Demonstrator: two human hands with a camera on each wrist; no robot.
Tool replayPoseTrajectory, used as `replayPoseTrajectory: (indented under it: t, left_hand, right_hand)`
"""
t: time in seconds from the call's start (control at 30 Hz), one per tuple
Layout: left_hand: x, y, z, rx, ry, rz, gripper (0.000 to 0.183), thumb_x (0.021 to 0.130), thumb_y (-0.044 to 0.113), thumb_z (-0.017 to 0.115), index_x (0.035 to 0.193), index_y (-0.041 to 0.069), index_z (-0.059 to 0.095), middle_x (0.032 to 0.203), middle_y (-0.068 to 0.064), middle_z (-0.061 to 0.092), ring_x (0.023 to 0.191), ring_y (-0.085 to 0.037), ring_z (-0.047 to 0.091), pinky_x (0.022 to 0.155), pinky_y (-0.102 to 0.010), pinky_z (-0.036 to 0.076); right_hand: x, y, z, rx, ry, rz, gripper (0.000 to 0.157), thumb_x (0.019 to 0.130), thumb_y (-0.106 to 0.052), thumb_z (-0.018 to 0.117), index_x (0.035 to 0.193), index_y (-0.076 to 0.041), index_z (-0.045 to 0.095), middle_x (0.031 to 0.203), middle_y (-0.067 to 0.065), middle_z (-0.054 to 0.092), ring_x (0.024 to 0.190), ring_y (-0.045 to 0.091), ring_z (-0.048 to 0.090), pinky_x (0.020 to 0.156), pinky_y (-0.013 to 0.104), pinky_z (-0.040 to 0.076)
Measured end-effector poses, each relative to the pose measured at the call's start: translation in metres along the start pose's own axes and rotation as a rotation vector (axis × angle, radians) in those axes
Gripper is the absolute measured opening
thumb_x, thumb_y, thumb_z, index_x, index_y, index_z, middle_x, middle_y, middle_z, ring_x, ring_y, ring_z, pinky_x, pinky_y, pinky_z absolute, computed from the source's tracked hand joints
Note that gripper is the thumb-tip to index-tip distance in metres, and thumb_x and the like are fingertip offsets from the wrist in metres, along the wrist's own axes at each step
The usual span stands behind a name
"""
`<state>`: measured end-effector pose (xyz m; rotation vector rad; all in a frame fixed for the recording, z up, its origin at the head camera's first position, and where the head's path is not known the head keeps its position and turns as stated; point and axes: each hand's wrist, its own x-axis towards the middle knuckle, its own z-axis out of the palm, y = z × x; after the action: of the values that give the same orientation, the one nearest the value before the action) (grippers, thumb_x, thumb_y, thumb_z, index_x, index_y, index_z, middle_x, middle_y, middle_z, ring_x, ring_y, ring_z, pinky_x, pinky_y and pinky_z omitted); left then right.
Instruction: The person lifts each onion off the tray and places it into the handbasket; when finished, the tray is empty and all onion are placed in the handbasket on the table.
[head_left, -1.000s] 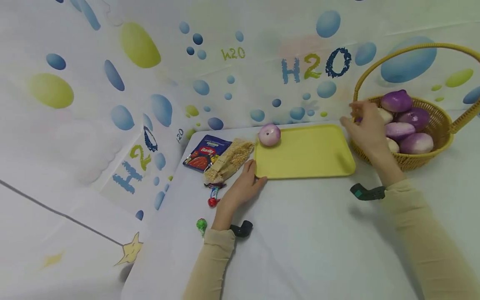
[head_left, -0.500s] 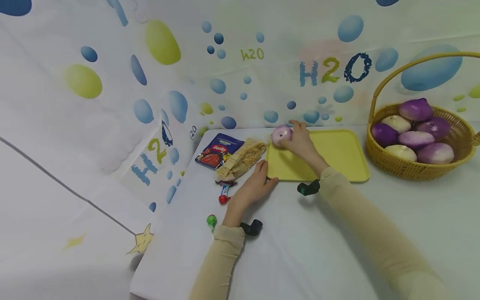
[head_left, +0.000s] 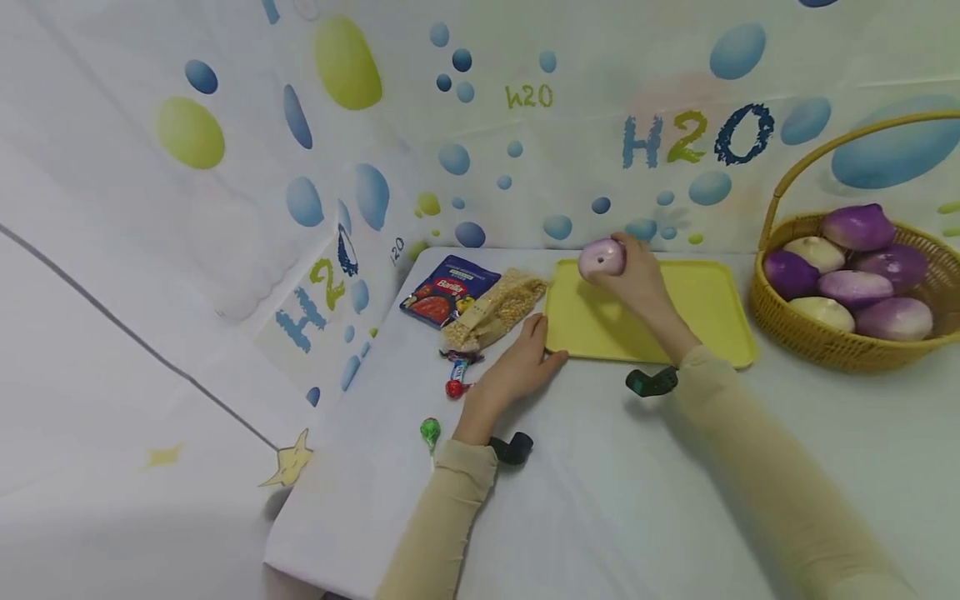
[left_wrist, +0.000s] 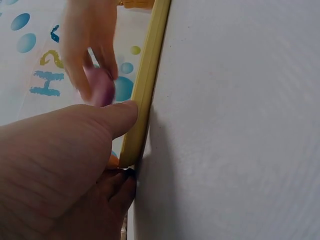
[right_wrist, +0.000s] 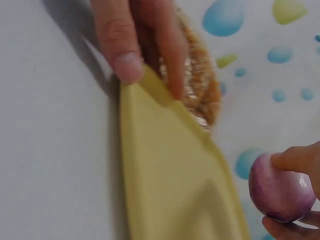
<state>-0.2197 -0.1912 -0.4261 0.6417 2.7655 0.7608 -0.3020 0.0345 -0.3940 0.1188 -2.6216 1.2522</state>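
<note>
My right hand holds a purple onion between thumb and fingers, raised over the left part of a yellow tray. Against the patterned wall in the right wrist view, the same onion is seen apart from the tray, whose surface bears a shadow. At the tray's near left corner, my left hand grips the rim, with thumb along the near edge and fingers on the left edge. The left wrist view shows that thumb against the rim.
A handled wicker basket of purple and white onions stands right of the tray. On the left lie a Barilla pouch, a bag of pale kernels, a red-wrapped sweet and a green lollipop. The patterned wall is close behind.
My right hand has come left from beside the basket, grasped the onion at the tray's far left corner, and lifted it slightly rightward. My left hand has stayed at the tray corner.
</note>
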Motion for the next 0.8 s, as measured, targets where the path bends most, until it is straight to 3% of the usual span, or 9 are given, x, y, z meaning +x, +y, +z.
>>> replayPoseTrajectory:
  t: [0.33, 0.57, 0.8]
  left_hand:
    - [0.002, 0.001, 0.004, -0.006, 0.009, -0.002, 0.076, 0.099, 0.044, 0.042, 0.152, 0.005, 0.005, 0.157, -0.01, 0.008, 0.142, -0.02, 0.017, 0.113, -0.033, 0.022]
    - [0.0, 0.005, 0.004, -0.008, 0.015, 0.004, 0.075, 0.099, 0.044, 0.042, 0.152, 0.004, 0.007, 0.156, -0.011, 0.009, 0.142, -0.023, 0.018, 0.113, -0.036, 0.022]
    - [-0.001, 0.01, 0.004, 0.01, 0.039, -0.005, 0.075, 0.098, 0.044, 0.043, 0.151, 0.004, 0.009, 0.156, -0.012, 0.011, 0.142, -0.022, 0.018, 0.113, -0.036, 0.022]
  right_hand:
    - [-0.043, 0.002, -0.121, 0.042, 0.191, 0.068, 0.079, 0.08, -0.047, 0.071, 0.146, -0.025, 0.033, 0.139, 0.007, 0.039, 0.115, 0.025, 0.042, 0.093, 0.042, 0.044]
    - [-0.061, 0.044, -0.187, 0.004, 0.29, 0.23, 0.08, 0.081, -0.049, 0.068, 0.148, -0.033, 0.028, 0.147, 0.01, 0.028, 0.125, 0.03, 0.033, 0.105, 0.049, 0.034]
    - [-0.07, 0.085, -0.232, -0.003, 0.358, 0.359, 0.084, 0.081, -0.05, 0.066, 0.15, -0.03, 0.024, 0.148, 0.016, 0.023, 0.132, 0.034, 0.027, 0.11, 0.051, 0.025]
